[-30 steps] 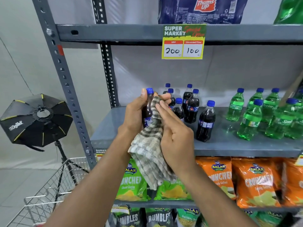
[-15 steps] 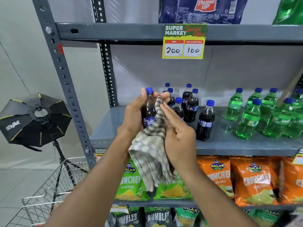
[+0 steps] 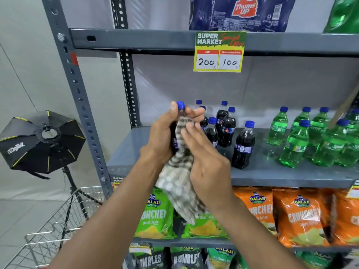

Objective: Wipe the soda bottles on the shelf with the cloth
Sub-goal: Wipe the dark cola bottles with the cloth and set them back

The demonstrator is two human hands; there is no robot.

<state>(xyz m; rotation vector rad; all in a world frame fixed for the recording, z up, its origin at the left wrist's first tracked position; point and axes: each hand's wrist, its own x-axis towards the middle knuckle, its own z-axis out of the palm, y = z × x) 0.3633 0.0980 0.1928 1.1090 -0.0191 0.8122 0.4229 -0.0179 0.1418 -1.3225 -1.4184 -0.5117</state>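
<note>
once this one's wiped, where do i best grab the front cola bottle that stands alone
Probably the front cola bottle around its dark body just below the shoulder, coming from the front. It stands upright at the shelf edge, apart from the others, so fingers can wrap it freely.

Grey wall (image 3: 29,55), studio softbox (image 3: 41,141)

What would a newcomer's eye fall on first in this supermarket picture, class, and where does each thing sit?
First, at centre, the two hands: the left hand holds a dark cola bottle in front of the shelf, while the right hand presses a checked cloth against it. Next, the yellow price tag on the shelf edge above. Then the green soda bottles standing on the shelf at the right.
</note>
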